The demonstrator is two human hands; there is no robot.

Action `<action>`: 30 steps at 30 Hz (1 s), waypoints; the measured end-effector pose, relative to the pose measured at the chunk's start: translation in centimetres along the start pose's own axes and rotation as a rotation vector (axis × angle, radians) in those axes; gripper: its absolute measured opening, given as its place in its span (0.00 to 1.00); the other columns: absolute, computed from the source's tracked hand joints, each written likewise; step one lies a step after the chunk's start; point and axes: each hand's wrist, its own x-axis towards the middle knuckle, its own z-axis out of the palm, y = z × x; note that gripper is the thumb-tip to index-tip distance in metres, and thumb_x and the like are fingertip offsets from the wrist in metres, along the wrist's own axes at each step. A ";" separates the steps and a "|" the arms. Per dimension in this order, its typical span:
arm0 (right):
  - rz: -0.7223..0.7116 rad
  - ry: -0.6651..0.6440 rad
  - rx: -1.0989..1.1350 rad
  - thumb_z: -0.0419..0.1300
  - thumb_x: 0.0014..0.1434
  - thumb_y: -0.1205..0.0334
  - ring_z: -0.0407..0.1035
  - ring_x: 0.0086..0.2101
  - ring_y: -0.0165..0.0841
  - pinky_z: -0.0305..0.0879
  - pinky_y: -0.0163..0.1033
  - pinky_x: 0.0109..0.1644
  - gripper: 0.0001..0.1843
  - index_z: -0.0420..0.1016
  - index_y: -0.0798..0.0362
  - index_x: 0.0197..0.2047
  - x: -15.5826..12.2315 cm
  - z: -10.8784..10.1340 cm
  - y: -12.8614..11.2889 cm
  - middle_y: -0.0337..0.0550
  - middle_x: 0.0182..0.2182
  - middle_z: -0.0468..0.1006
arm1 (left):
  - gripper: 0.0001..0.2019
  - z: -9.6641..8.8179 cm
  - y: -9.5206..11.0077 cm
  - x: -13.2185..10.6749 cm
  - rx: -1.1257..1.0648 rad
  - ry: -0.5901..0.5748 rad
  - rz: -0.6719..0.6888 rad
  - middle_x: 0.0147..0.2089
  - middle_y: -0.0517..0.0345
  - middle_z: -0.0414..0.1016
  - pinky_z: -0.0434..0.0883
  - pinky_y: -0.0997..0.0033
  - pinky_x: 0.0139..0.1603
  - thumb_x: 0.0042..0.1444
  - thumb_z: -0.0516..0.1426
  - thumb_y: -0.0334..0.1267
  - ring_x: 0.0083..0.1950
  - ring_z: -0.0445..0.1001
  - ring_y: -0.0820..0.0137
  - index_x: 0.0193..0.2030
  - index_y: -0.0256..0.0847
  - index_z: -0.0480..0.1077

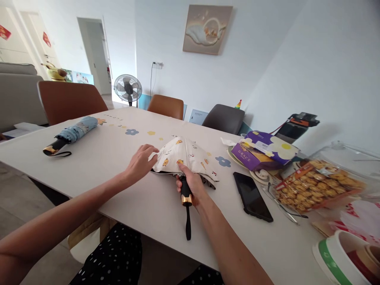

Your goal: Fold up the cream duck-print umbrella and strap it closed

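Note:
A cream folding umbrella (190, 154) with small yellow cartoon prints lies on the table in front of me, its canopy loose and partly spread. My right hand (191, 182) is wrapped round its black and gold handle, the thumb resting on the canopy's lower edge. A black wrist strap hangs from the handle's end. My left hand (144, 158) is at the canopy's left edge, fingers stretched out and fingertips touching or very near the fabric. To the left lies a blue folding umbrella (77, 131), bunched up, with a black and gold handle.
Right of the umbrella lies a black phone (252, 196). Beyond it are eyeglasses (286, 209), a purple tissue pack (258, 152), a clear tub of cookies (320, 182) and a white-green paper tub (329, 257). Chairs (71, 101) line the table's (113, 158) far side; a fan (128, 88) stands behind.

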 end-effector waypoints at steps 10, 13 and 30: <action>-0.096 0.024 -0.266 0.59 0.51 0.50 0.56 0.09 0.29 0.56 0.34 0.10 0.15 0.65 0.55 0.28 -0.3 0.5 0.7 0.36 0.08 0.63 | 0.18 5.3 6.5 3.6 -0.540 -0.199 -0.394 0.46 0.48 0.70 0.66 0.65 0.42 0.49 0.55 0.49 0.47 0.69 0.60 0.44 0.41 0.62; -0.063 0.000 -0.248 0.59 0.51 0.50 0.56 0.09 0.29 0.57 0.34 0.11 0.16 0.63 0.55 0.25 -0.4 0.5 0.9 0.37 0.08 0.63 | 0.21 6.0 6.1 5.2 -0.881 -0.226 -0.566 0.45 0.46 0.72 0.69 0.65 0.39 0.48 0.56 0.49 0.44 0.72 0.60 0.46 0.39 0.62; 0.009 -0.167 0.073 0.61 0.48 0.46 0.67 0.17 0.32 0.65 0.36 0.14 0.24 0.69 0.57 0.40 -0.7 0.9 0.7 0.39 0.21 0.71 | 0.19 4.4 5.4 5.6 -1.609 -0.344 -0.795 0.33 0.47 0.77 0.74 0.61 0.39 0.47 0.58 0.42 0.34 0.76 0.61 0.45 0.33 0.68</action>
